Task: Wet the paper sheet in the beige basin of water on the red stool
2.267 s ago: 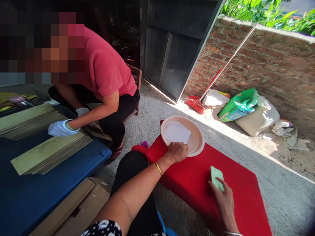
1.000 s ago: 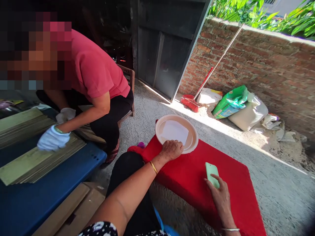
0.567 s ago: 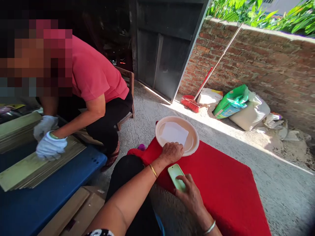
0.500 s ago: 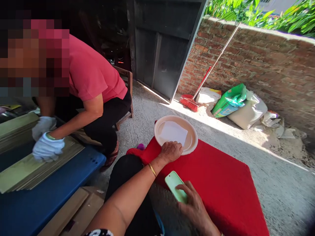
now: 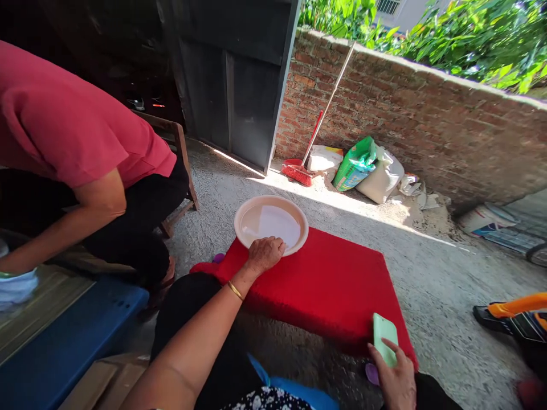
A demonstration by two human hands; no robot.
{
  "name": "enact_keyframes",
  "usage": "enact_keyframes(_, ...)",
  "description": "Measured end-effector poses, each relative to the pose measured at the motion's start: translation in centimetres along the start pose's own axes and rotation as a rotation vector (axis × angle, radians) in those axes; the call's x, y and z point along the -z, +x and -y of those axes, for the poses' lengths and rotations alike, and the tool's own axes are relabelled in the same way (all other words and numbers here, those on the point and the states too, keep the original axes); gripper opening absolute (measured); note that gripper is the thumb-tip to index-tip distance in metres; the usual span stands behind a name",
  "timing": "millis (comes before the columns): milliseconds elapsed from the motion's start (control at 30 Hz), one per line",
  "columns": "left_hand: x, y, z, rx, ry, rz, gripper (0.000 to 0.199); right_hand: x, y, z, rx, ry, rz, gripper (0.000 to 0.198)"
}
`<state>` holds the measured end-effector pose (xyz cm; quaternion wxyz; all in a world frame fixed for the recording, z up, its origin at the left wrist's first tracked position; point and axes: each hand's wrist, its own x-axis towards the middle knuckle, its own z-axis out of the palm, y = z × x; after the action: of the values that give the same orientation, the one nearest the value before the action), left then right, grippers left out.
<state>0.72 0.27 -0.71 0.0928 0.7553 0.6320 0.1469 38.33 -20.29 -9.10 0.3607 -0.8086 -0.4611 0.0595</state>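
Over the near rim of one round, pale peach basin (image 5: 237,226), the left hand (image 5: 267,252) rests with its back upward, its arm (image 5: 188,347) reaching diagonally from the lower left, one smooth gold bangle (image 5: 236,291) at the wrist. Its fingers are curled and their tips hidden, so I cannot tell whether they grip anything. Just ahead of that hand, inside the basin, shows one flat white patch (image 5: 280,223), its left edge straight; sheet or reflection, I cannot say.

Lower and well to the right, the right hand (image 5: 399,378) is narrowed around one pale green phone (image 5: 383,330), a slim slab with rounded corners, thumb by its left edge and a finger bent over its face. Between the two hands spreads one red counter (image 5: 333,279), covered in plush-looking fabric, the basin at its far left corner.

Left of the left hand, a person in a pink shirt (image 5: 85,125) leans by one smooth blue counter (image 5: 85,341), with one blurred white glove (image 5: 17,287) beside a flat, layered stack (image 5: 62,290). Beyond the left hand, on rough grey concrete (image 5: 427,279), stand one red-bristled broom (image 5: 299,172) and three sacks, white (image 5: 326,160), green (image 5: 352,166) and beige (image 5: 380,177), before one coarse brick wall (image 5: 419,119)
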Motion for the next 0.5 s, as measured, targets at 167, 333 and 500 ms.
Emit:
enact_keyframes(167, -0.1, 0.0, 0.1, -0.017, 0.030, -0.011, 0.034, -5.5, -6.3, 4.5, 0.376, 0.250, 0.542, 0.032)
enact_keyframes(333, -0.4, 0.0, 0.2, -0.022, 0.036, -0.025, 0.034, -3.6, -3.8, 1.4, 0.121, 0.237, 0.205, 0.055)
enact_keyframes(500, -0.3, 0.0, 0.2, -0.021, 0.031, -0.013, 0.035, -0.8, -0.4, -1.7, -0.145, 0.015, -0.055, 0.071)
